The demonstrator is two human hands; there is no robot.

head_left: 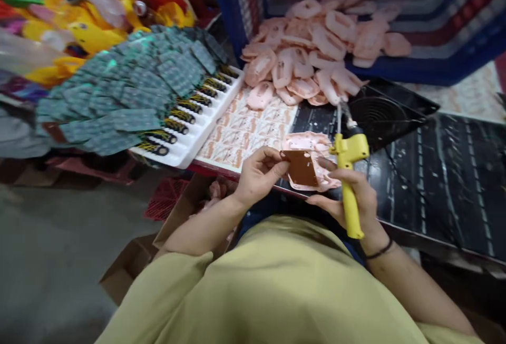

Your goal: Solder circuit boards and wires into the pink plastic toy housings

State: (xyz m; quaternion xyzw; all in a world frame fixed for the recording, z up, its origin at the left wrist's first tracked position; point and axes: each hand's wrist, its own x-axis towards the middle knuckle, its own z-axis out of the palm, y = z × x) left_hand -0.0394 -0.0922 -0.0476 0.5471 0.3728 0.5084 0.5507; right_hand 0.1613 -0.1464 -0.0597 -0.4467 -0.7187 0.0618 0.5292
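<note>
My left hand (263, 173) pinches the left edge of a flat brown circuit board (302, 168) with small holes at its corners. The board is held over a pink plastic shell part (306, 139) lying at the table's front edge, hiding part of it. In my right hand (361, 194) is a yellow soldering gun (349, 196), its handle pointing down toward me and its metal tip pointing away. Fingers of the right hand reach close to the board's right side; whether they touch it I cannot tell.
Pink shells (304, 72) pile up out of a blue crate (429, 72). Green-grey boards (134, 88) lie heaped on a white foam tray (184, 157) with wired round parts. A black fan (379, 112) sits behind the soldering gun. Yellow plastic toys (95, 38) fill the far left.
</note>
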